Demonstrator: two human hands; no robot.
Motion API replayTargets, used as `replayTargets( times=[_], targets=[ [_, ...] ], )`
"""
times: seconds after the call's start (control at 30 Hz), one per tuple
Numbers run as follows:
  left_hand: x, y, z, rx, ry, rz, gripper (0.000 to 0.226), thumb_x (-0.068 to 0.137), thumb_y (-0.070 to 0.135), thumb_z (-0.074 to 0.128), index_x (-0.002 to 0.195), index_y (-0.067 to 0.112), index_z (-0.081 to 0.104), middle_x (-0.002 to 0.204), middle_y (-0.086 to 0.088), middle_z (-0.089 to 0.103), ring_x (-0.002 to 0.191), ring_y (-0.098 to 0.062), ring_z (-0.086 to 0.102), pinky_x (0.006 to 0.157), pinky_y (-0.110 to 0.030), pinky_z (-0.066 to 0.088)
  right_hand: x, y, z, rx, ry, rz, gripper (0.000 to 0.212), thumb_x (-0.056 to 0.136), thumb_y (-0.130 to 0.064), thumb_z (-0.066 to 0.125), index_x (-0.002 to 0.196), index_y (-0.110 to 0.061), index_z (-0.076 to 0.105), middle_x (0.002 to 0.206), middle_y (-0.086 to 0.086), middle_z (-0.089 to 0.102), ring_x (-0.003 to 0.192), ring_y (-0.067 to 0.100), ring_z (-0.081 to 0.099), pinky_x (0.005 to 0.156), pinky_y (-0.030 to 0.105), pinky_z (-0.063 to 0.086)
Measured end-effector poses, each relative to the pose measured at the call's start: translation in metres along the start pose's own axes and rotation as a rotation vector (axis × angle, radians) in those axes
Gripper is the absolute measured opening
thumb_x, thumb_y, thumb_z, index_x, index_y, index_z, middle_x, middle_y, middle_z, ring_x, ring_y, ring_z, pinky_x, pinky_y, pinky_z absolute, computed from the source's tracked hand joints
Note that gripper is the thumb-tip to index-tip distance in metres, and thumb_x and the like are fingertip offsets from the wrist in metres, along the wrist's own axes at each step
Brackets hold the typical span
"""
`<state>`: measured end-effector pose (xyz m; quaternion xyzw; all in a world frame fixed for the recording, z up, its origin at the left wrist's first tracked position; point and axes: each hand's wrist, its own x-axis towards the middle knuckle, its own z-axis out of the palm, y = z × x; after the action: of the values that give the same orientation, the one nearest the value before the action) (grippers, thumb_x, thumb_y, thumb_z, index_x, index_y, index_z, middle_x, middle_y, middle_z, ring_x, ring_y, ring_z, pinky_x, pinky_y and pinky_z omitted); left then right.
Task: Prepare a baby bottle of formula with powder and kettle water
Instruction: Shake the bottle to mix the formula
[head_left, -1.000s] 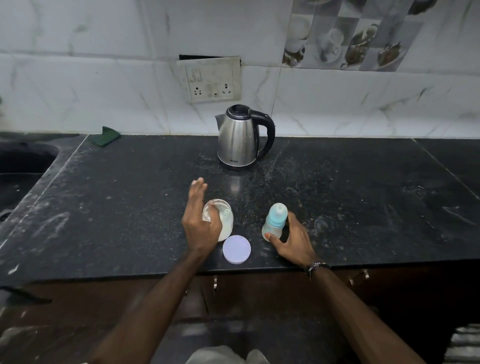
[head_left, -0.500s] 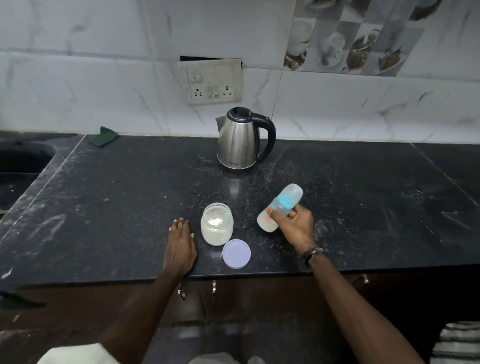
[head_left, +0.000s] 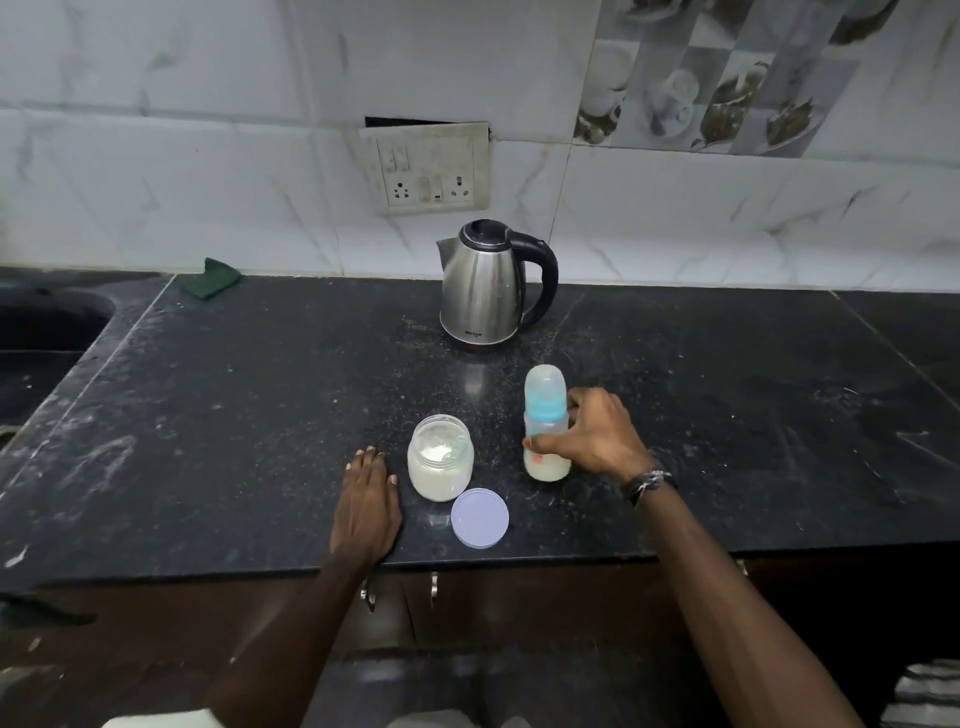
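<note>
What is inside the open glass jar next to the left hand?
White powder fills the jar, with a pale scoop partly buried at its right. The jar's bottom is covered.

The sink (head_left: 36, 332) is cut off by the left edge of the frame, and a striped object (head_left: 930, 693) is clipped at the lower right corner. The right side of the bottle (head_left: 545, 423) is hidden by the right hand (head_left: 597, 441). The kettle (head_left: 488, 286) label is too small to be read.

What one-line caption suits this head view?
Right hand grips the capped baby bottle upright on the counter; left hand rests flat beside the open powder jar.
</note>
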<state>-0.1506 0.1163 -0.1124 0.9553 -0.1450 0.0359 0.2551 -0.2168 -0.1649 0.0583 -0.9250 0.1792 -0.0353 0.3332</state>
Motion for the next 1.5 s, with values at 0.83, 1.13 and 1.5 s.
replayTargets(
  times=[0.83,1.13,1.5],
  targets=[
    [-0.001,-0.002,0.001,-0.035,0.012,-0.001,0.051,0.097,0.024,0.036,0.134,-0.007,0.052,0.143,-0.027,0.050,0.137,-0.040,0.044,0.119,-0.049,0.030,-0.007,0.003,-0.009,0.197,-0.092,0.085,0.036,0.063,-0.028,0.090,0.091,-0.014,0.073,0.091,0.003,0.077,0.080,0.013,0.074,0.073,0.035,0.060],
    [0.000,-0.003,0.002,-0.035,0.022,0.003,0.045,0.100,0.019,0.041,0.135,-0.007,0.052,0.144,-0.026,0.049,0.138,-0.039,0.042,0.119,-0.049,0.029,-0.007,0.002,-0.011,0.287,-0.060,0.097,0.037,0.066,-0.019,0.090,0.098,-0.014,0.072,0.097,0.005,0.077,0.081,0.008,0.073,0.071,0.026,0.059],
    [-0.001,-0.002,0.001,-0.048,0.034,-0.005,0.052,0.097,0.026,0.037,0.135,-0.006,0.053,0.145,-0.025,0.049,0.139,-0.038,0.042,0.120,-0.046,0.028,-0.009,-0.003,-0.011,0.397,-0.073,0.109,0.034,0.069,-0.018,0.088,0.098,-0.011,0.073,0.099,0.009,0.076,0.082,0.011,0.074,0.071,0.029,0.060]
  ],
)
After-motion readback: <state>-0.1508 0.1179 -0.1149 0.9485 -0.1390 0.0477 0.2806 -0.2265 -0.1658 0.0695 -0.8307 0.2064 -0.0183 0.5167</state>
